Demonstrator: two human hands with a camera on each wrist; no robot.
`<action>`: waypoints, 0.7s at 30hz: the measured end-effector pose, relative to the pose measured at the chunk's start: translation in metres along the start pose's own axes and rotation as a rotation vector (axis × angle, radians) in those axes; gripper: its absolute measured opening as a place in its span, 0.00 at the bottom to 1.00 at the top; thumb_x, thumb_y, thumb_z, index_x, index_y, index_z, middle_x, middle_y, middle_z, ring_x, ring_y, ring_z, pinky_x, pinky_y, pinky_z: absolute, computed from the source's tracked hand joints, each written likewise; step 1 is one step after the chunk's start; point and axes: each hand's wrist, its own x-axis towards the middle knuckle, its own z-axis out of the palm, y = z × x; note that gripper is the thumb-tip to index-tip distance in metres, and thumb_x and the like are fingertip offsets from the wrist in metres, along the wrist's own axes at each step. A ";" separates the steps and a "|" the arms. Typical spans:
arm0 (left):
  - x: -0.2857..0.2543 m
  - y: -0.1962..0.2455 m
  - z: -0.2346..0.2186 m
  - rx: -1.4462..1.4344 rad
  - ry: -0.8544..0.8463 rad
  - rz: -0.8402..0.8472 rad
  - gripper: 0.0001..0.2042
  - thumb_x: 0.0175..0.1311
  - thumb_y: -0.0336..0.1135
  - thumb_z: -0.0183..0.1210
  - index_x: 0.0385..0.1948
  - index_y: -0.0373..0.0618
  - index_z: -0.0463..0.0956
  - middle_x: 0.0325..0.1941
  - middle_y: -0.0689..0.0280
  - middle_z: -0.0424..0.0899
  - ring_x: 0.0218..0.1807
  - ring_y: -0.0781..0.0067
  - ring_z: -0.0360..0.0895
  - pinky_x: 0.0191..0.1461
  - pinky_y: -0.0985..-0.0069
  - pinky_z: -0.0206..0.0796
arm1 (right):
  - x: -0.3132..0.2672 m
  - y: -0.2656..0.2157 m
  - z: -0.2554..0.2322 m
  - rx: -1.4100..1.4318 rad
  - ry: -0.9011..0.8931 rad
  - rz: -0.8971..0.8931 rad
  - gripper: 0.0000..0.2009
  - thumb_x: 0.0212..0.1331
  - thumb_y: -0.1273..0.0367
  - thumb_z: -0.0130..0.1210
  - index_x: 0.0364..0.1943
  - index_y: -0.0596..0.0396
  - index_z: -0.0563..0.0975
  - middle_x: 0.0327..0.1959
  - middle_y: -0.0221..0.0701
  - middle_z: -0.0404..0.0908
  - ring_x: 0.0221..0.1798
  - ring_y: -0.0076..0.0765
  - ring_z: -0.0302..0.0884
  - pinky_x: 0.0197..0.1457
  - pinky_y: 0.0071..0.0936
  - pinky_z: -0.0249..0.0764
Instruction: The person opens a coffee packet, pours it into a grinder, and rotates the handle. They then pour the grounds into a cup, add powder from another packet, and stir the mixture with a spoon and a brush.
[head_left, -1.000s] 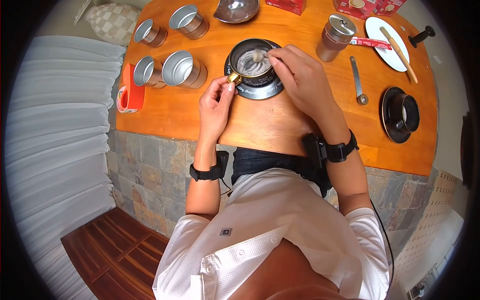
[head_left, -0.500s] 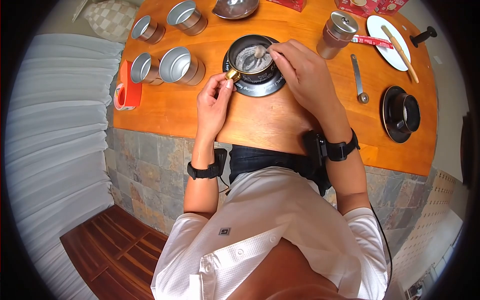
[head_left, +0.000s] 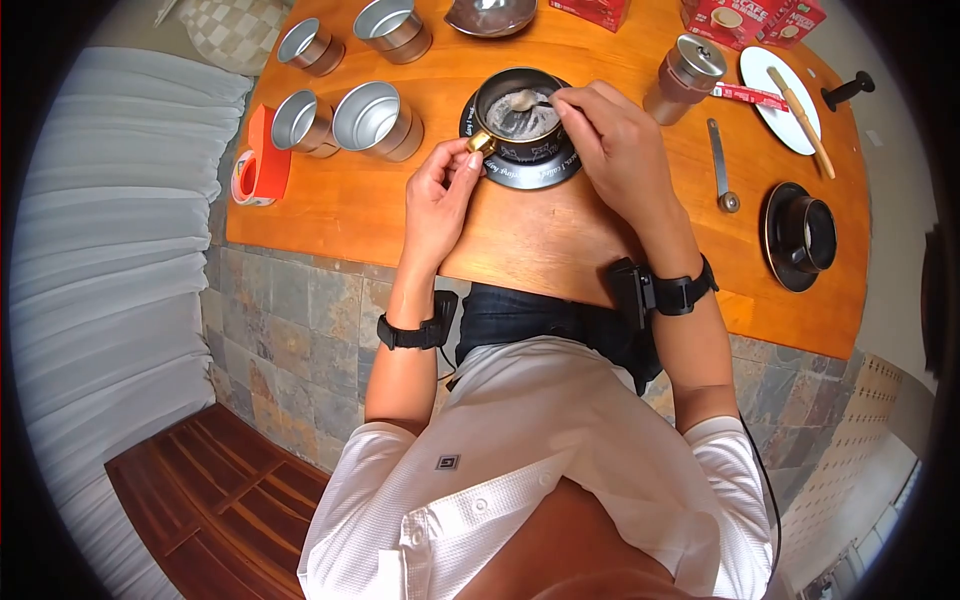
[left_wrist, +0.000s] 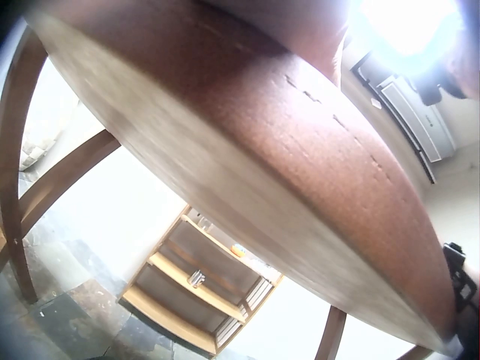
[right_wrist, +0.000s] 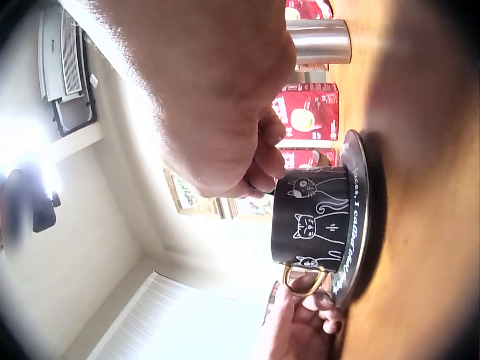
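Observation:
A black cup (head_left: 520, 146) with white cat drawings and a gold handle (right_wrist: 305, 291) stands on a black saucer (head_left: 535, 175) lettered in white. White powder (head_left: 500, 118) lies inside the cup, with dark patches between. My left hand (head_left: 440, 195) pinches the gold handle between thumb and fingers. Above the cup's right rim, my right hand (head_left: 620, 150) grips a small spoon (head_left: 524, 100), whose powder-coated bowl is inside the cup. In the left wrist view the table edge (left_wrist: 247, 180) fills the middle and hides the cup.
Several metal cups (head_left: 378, 122) stand to the left, near an orange-red tape dispenser (head_left: 268, 160). On the right are a coffee grinder (head_left: 685, 78), its detached crank (head_left: 721, 165), a white plate (head_left: 757, 68) with a brush (head_left: 800, 115), and another black cup (head_left: 818, 235) on a saucer. Red boxes (head_left: 725, 20) stand behind.
The spoon's bowl has shifted slightly within the cup, and the powder's pattern has changed. Both hands keep their grips. The head view has shifted a little.

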 end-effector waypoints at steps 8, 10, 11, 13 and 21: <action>0.000 0.002 0.003 -0.013 0.037 0.014 0.10 0.73 0.31 0.59 0.49 0.34 0.77 0.35 0.74 0.80 0.37 0.88 0.72 0.44 0.87 0.67 | -0.002 -0.004 0.004 0.169 -0.116 -0.004 0.05 0.63 0.72 0.58 0.38 0.59 0.82 0.32 0.38 0.80 0.35 0.47 0.80 0.39 0.36 0.76; 0.000 0.001 0.004 -0.020 0.038 0.012 0.10 0.73 0.31 0.59 0.49 0.34 0.77 0.35 0.74 0.80 0.37 0.88 0.72 0.44 0.87 0.67 | -0.002 -0.003 0.005 0.163 -0.115 -0.022 0.05 0.63 0.72 0.58 0.38 0.59 0.82 0.32 0.38 0.80 0.35 0.47 0.80 0.38 0.36 0.76; 0.000 0.000 0.003 -0.026 0.044 0.013 0.10 0.73 0.31 0.59 0.49 0.34 0.77 0.35 0.74 0.80 0.37 0.88 0.71 0.44 0.87 0.66 | -0.002 -0.002 0.006 0.130 -0.084 -0.038 0.06 0.63 0.73 0.59 0.39 0.60 0.82 0.33 0.39 0.81 0.35 0.45 0.80 0.38 0.33 0.75; 0.001 0.001 0.002 -0.018 0.039 0.014 0.10 0.73 0.31 0.59 0.49 0.34 0.77 0.35 0.74 0.79 0.37 0.88 0.71 0.44 0.87 0.66 | -0.002 -0.001 0.006 0.101 -0.051 -0.055 0.06 0.64 0.73 0.59 0.40 0.62 0.83 0.33 0.39 0.82 0.34 0.42 0.81 0.38 0.30 0.75; 0.001 0.000 0.003 -0.018 0.032 0.012 0.10 0.73 0.31 0.59 0.49 0.34 0.77 0.35 0.74 0.80 0.38 0.88 0.72 0.44 0.87 0.67 | -0.003 -0.008 0.005 0.174 -0.123 -0.090 0.07 0.61 0.73 0.59 0.41 0.58 0.83 0.32 0.36 0.80 0.35 0.46 0.79 0.38 0.37 0.76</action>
